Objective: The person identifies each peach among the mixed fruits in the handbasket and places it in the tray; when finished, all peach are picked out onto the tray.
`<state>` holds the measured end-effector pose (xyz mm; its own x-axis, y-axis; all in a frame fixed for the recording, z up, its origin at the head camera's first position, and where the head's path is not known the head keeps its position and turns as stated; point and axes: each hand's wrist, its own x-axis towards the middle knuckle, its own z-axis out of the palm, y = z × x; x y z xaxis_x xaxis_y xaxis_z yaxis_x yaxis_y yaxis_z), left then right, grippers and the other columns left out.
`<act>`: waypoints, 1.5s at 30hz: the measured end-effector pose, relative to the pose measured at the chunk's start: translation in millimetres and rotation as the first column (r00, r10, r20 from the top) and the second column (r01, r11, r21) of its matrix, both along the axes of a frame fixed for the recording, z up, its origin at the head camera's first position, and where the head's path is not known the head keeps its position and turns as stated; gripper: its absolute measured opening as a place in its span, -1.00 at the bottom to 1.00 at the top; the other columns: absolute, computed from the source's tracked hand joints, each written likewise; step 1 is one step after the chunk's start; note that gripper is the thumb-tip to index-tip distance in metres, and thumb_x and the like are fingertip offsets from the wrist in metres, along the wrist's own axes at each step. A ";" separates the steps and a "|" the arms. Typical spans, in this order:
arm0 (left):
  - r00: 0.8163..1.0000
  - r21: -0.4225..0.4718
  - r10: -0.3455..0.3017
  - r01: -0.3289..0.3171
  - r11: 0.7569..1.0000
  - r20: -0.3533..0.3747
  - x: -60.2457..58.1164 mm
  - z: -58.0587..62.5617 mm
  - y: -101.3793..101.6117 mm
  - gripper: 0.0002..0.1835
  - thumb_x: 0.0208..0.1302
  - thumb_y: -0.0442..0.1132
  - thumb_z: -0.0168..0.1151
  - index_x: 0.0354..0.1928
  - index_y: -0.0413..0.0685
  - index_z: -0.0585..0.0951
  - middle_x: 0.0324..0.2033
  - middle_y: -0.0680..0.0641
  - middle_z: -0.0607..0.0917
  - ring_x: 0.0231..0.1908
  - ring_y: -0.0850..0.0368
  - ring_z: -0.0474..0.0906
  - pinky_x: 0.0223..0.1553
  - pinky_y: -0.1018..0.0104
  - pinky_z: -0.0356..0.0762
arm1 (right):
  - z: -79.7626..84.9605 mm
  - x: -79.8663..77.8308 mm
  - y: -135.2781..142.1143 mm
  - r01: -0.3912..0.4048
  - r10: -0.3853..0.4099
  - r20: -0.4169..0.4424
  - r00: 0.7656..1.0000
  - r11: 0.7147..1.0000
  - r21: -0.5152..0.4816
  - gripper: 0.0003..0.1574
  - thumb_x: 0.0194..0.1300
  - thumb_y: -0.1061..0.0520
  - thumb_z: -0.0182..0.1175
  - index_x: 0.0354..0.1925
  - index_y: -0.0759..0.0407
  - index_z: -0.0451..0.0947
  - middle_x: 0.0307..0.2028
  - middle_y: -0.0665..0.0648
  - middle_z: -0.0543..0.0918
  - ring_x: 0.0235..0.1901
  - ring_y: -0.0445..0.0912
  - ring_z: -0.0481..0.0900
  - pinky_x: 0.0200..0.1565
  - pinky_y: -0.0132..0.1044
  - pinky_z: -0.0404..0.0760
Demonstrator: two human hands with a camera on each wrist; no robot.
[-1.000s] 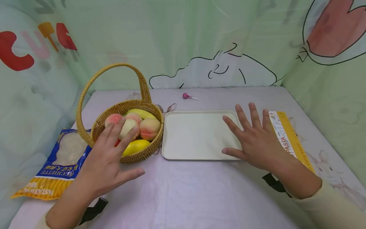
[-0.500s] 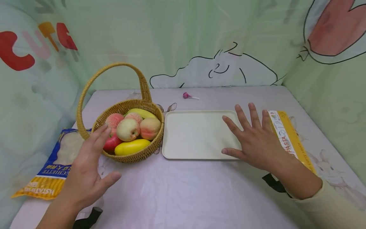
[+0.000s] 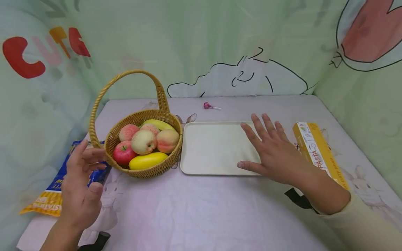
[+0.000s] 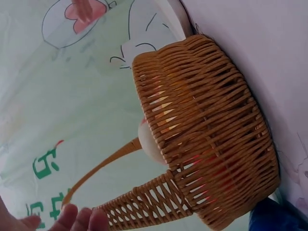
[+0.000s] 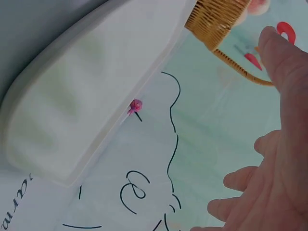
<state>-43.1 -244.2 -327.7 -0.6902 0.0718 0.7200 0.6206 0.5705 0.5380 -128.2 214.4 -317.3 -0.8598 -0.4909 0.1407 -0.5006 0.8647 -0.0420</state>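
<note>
My left hand (image 3: 81, 190) hovers left of the wicker basket (image 3: 174, 160), fingers loosely bent beside the foot of its handle (image 3: 94, 118). In the left wrist view, its fingertips (image 4: 70, 216) overlap the handle. Inside the basket lie a red apple (image 3: 123, 153), several peaches (image 3: 168, 141), a banana (image 3: 158, 123) and a smooth yellow fruit (image 3: 149, 161). My right hand (image 3: 273, 153), fingers spread and holding nothing, is over the right end of a white rectangular tray (image 3: 213, 150). In the right wrist view, the hand (image 5: 274, 178) is apart from the tray (image 5: 96, 91).
A blue and yellow pasta bag (image 3: 50, 204) lies at the left, partly hidden by the left hand. Right of the tray is a yellow and white pasta box (image 3: 320, 153). A pink lollipop (image 3: 206, 105) lies behind the tray. Printed curtains (image 3: 188, 45) enclose the table.
My left hand has moved left from over the basket's front to beside its handle, uncovering the fruit, and has turned with its fingers bending more. The right hand has barely shifted.
</note>
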 end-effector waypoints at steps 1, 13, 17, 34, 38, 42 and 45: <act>1.000 0.015 0.027 -0.027 1.000 0.010 -0.3 -0.2 -0.5 -0.20 0.57 0.15 0.00 0.52 -0.33 0.10 0.23 0.03 0.47 0.17 0.33 0.47 0.23 0.65 0.35 | 1.1 0.1 -2.0 -0.020 0.020 0.005 1.000 1.000 -0.019 0.37 0.33 -0.52 0.20 0.69 -0.01 -0.31 0.67 0.27 -0.30 0.64 0.30 -0.36 0.56 0.34 -0.23; 0.892 0.063 0.288 -0.329 0.942 0.348 -10.4 2.3 -4.6 -0.44 0.60 -0.11 -0.20 0.58 0.16 0.19 0.25 -0.13 0.44 0.17 0.34 0.29 0.11 0.46 0.27 | 16.9 -6.2 -38.0 -0.152 0.195 0.185 0.963 0.963 -0.224 0.37 0.32 -0.52 0.24 0.68 0.05 -0.22 0.65 0.17 -0.02 0.63 0.17 -0.04 0.51 0.28 0.16; 0.853 0.077 0.258 -0.326 0.942 0.454 -17.4 2.3 -6.8 -0.45 0.63 -0.02 -0.25 0.58 0.15 0.20 0.38 -0.12 0.39 0.36 0.08 0.25 0.38 0.05 0.32 | 19.8 -11.9 -49.8 -0.144 0.226 0.268 0.937 0.944 -0.297 0.37 0.30 -0.55 0.22 0.68 0.04 -0.20 0.64 0.13 0.04 0.62 0.12 0.03 0.53 0.21 0.16; 0.832 0.226 0.069 -0.228 0.947 0.551 -41.2 -7.3 -17.2 -0.41 0.69 0.17 -0.49 0.28 0.00 0.43 0.11 0.14 0.52 0.40 0.16 0.30 0.57 0.23 0.13 | 29.0 -33.4 -88.4 -0.157 0.351 0.341 0.872 0.860 -0.485 0.16 0.37 -0.32 0.32 0.63 0.08 0.01 0.57 0.13 0.24 0.54 0.05 0.26 0.52 0.14 0.24; 0.855 0.310 0.003 -0.191 0.931 0.518 -43.0 -8.4 -14.9 -0.42 0.69 0.17 -0.45 0.19 -0.06 0.45 0.03 0.02 0.55 0.28 0.17 0.38 0.38 0.58 0.30 | 29.5 -34.8 -97.2 -0.136 0.356 0.368 0.859 0.851 -0.507 0.16 0.36 -0.33 0.32 0.63 0.08 0.03 0.57 0.11 0.26 0.53 0.07 0.28 0.51 0.14 0.26; 0.870 0.363 -0.026 -0.178 0.914 0.493 -43.6 -8.9 -11.8 -0.47 0.70 0.15 -0.39 0.10 -0.08 0.47 -0.05 -0.06 0.53 0.17 0.10 0.43 0.26 0.67 0.36 | 28.5 -38.3 -104.2 -0.121 0.358 0.380 0.853 0.844 -0.523 0.12 0.36 -0.34 0.31 0.61 0.08 0.08 0.54 0.13 0.31 0.49 0.14 0.34 0.48 0.15 0.32; 0.864 0.357 -0.010 -0.197 0.913 0.503 -43.6 -9.6 -10.9 -0.46 0.69 0.16 -0.38 0.07 -0.11 0.46 -0.07 -0.06 0.52 0.13 0.11 0.43 0.24 0.68 0.37 | 25.9 -42.0 -109.8 -0.111 0.359 0.387 0.849 0.839 -0.533 0.09 0.36 -0.34 0.31 0.60 0.08 0.13 0.51 0.14 0.36 0.48 0.14 0.37 0.47 0.12 0.35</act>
